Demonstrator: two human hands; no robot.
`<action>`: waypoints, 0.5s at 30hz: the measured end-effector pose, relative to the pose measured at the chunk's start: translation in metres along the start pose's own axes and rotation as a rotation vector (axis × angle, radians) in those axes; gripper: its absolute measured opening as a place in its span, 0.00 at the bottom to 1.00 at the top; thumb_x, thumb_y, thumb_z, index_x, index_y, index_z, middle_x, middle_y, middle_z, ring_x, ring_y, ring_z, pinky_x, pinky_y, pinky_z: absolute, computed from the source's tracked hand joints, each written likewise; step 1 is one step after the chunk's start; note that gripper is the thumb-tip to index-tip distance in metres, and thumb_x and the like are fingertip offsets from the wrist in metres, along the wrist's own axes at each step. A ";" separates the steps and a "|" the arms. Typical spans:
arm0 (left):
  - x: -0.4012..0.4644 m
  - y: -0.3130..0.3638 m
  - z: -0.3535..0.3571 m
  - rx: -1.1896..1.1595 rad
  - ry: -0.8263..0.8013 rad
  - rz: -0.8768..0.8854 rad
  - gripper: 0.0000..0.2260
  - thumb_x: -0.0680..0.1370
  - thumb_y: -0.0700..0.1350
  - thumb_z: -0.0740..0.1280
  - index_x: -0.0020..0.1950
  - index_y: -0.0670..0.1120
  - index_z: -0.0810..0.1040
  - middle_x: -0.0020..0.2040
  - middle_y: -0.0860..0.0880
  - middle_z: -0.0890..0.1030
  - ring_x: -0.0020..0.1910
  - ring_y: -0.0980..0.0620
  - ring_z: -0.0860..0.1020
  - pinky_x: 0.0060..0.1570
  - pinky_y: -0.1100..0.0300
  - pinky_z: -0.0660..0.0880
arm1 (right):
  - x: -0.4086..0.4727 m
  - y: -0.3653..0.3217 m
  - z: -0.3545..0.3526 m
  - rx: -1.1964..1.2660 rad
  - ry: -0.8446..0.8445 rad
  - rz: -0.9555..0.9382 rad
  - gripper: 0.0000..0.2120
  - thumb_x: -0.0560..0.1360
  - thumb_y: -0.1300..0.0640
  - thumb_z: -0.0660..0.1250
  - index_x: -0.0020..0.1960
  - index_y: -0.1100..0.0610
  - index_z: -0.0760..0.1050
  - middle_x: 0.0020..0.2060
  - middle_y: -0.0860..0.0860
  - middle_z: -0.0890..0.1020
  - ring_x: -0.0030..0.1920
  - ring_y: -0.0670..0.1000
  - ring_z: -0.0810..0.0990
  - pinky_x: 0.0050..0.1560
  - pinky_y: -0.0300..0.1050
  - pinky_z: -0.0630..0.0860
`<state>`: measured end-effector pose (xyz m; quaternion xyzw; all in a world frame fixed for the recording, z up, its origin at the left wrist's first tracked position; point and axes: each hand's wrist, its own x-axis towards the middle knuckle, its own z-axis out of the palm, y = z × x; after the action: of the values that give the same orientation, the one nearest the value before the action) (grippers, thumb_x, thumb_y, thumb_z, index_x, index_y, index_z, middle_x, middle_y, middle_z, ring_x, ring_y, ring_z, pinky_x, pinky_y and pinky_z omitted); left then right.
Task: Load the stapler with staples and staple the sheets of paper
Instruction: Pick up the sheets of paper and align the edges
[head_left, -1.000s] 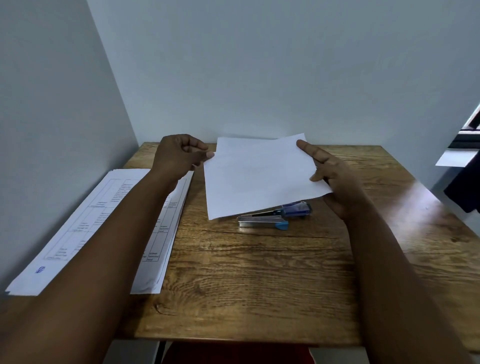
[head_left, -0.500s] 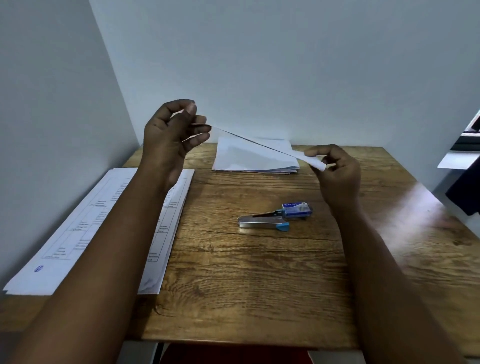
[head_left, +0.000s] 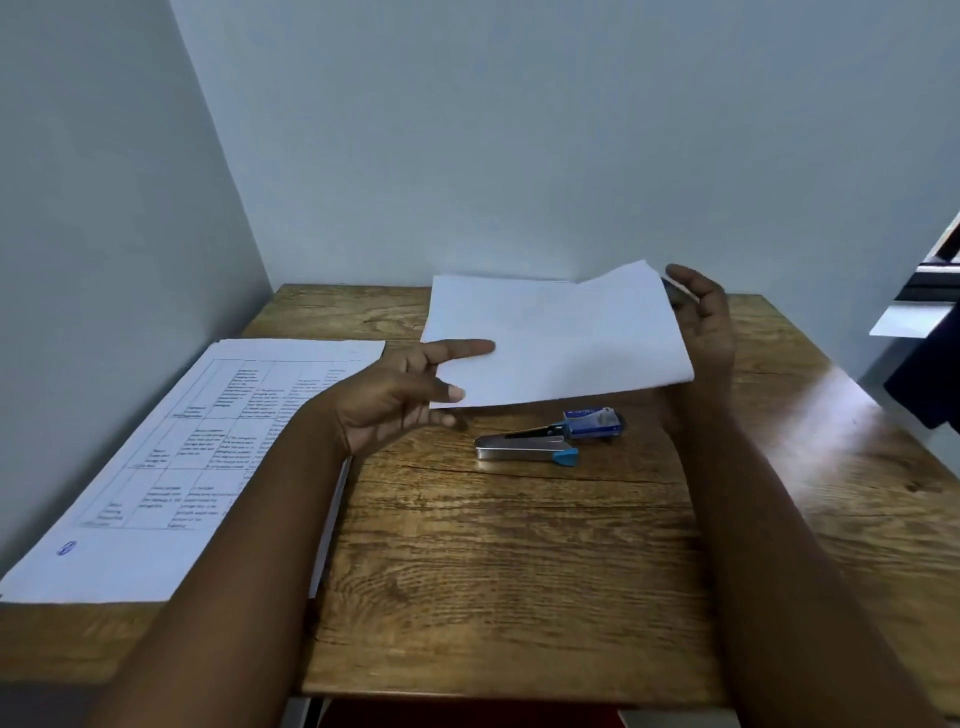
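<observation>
A blank white sheet of paper (head_left: 566, 343) hangs tilted above the back of the wooden table (head_left: 493, 571). My left hand (head_left: 400, 400) pinches its near left corner, index finger on top. My right hand (head_left: 701, 327) supports the sheet's right edge with its fingers loosely spread; the thumb is hidden behind the paper. Under the sheet's near edge lies the silver stapler (head_left: 522, 447) with a blue end, its black top slightly raised. A small blue staple box (head_left: 592, 421) touches the stapler's right end. Neither hand touches the stapler or the box.
A pile of printed sheets (head_left: 171, 467) with tables lies along the table's left side, partly under my left forearm. Grey walls close the back and left. A white ledge (head_left: 909, 319) and dark cloth stand off the right edge.
The sheet was held edge-on and high between both hands. It has since turned flat-face toward me and come lower, and my left hand has dropped and moved right to its near left corner.
</observation>
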<state>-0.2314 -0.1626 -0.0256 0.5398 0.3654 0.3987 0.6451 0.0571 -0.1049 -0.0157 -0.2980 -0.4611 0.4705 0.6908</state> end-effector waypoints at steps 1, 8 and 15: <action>0.003 -0.004 0.001 0.084 0.079 0.009 0.25 0.76 0.31 0.68 0.70 0.50 0.77 0.47 0.50 0.83 0.37 0.54 0.74 0.44 0.61 0.79 | 0.000 0.000 0.000 0.071 0.006 0.082 0.21 0.74 0.60 0.68 0.66 0.53 0.70 0.51 0.56 0.83 0.41 0.51 0.83 0.36 0.45 0.79; 0.007 -0.003 0.026 0.309 0.525 0.405 0.25 0.75 0.30 0.70 0.67 0.51 0.78 0.62 0.39 0.69 0.62 0.38 0.67 0.56 0.74 0.73 | -0.005 0.010 0.020 0.100 -0.076 0.383 0.19 0.78 0.73 0.52 0.63 0.62 0.73 0.49 0.57 0.84 0.44 0.52 0.86 0.45 0.47 0.83; 0.008 -0.002 0.028 0.454 0.532 0.532 0.25 0.75 0.30 0.71 0.69 0.47 0.75 0.69 0.53 0.77 0.59 0.33 0.65 0.70 0.68 0.65 | -0.027 0.030 0.040 -0.134 -0.392 0.359 0.13 0.74 0.63 0.71 0.58 0.64 0.77 0.45 0.60 0.85 0.46 0.55 0.86 0.49 0.46 0.82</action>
<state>-0.2024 -0.1668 -0.0240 0.6217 0.4453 0.5857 0.2685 0.0061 -0.1194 -0.0346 -0.3232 -0.5556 0.6027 0.4728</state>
